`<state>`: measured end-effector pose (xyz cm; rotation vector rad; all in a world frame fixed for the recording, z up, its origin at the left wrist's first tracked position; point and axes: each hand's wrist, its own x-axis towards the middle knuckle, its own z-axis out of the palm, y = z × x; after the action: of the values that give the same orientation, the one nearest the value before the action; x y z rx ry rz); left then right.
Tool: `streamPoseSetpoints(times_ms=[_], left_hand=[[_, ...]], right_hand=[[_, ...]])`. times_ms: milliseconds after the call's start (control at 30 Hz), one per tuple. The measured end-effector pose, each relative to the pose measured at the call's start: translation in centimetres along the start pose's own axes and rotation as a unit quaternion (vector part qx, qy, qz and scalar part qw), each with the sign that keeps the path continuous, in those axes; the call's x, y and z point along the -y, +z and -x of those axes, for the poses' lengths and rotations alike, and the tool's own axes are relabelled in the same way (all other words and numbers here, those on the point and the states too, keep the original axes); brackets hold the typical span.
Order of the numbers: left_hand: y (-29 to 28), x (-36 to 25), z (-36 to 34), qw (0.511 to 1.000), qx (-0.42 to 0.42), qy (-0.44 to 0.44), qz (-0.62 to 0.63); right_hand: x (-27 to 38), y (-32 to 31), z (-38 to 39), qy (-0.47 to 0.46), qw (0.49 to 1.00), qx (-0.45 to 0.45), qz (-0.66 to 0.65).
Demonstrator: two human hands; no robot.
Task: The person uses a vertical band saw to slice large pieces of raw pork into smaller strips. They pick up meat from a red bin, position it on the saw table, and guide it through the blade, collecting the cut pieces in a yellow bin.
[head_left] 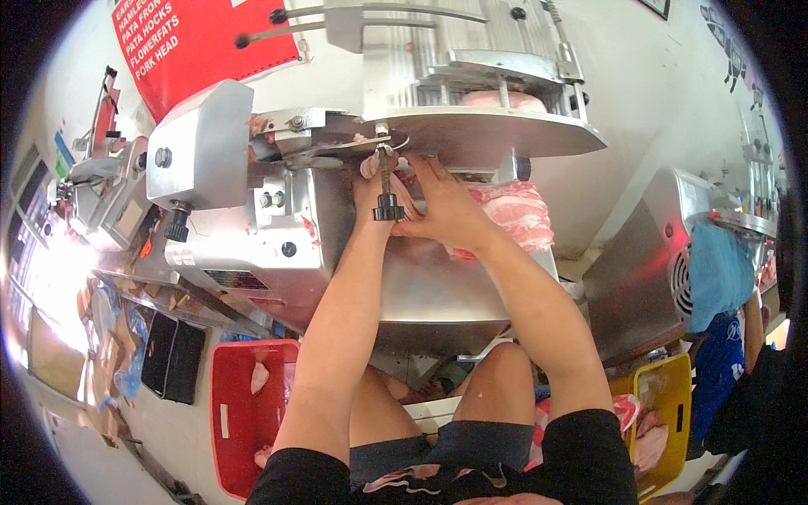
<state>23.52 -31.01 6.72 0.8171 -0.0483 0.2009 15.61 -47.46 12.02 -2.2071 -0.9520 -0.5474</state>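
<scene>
A metal meat slicer point(320, 227) stands right before me. Under its blade and carriage plate point(471, 130), both my hands reach in close together. My left hand point(368, 187) is beside a black knob on a threaded rod point(388, 202); its fingers are mostly hidden. My right hand point(446, 202) has its fingers stretched up toward the plate and its thumb apart. Between the hands a strip of pink meat point(406, 187) shows, next to the right fingers. Right of that hand lies a pile of sliced streaky pork point(515, 217) on the slicer's metal top.
A block of meat point(503, 101) sits on the carriage behind the plate. On the floor stand a red crate point(220, 412) and a yellow crate point(677, 421), both with meat pieces. Another slicer point(640, 261) is at the right, near a person's blue clothing point(717, 370). Further machinery point(114, 194) stands left.
</scene>
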Motion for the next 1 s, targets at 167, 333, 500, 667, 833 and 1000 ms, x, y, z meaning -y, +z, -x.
streamPoseSetpoints(times_ms=[167, 333, 500, 667, 833, 1000], left_hand=[[-0.1, -0.2, 0.7, 0.995, -0.015, 0.039, -0.096], [-0.3, -0.4, -0.4, 0.971, -0.066, 0.079, -0.217], [-0.6, 0.3, -0.4, 0.989, 0.057, 0.081, -0.111], [-2.7, -0.3, -2.1, 0.985, 0.044, 0.041, -0.164], [-3.2, -0.7, -3.4, 0.987, 0.062, -0.144, 0.033], [-2.3, -0.2, -1.3, 0.981, 0.082, -0.167, 0.062]], right_hand=[[-0.1, 0.1, -0.2, 0.003, 1.0, 0.014, -0.02], [-0.4, 0.6, -0.2, -0.015, 1.0, 0.013, 0.006], [-0.3, 1.7, 0.6, -0.044, 0.992, 0.029, 0.119], [1.6, 3.5, 0.9, -0.005, 0.98, 0.018, 0.198], [2.1, 0.0, 2.3, 0.138, 0.983, -0.014, 0.123], [-1.1, -7.5, 3.9, 0.186, 0.975, -0.124, 0.008]])
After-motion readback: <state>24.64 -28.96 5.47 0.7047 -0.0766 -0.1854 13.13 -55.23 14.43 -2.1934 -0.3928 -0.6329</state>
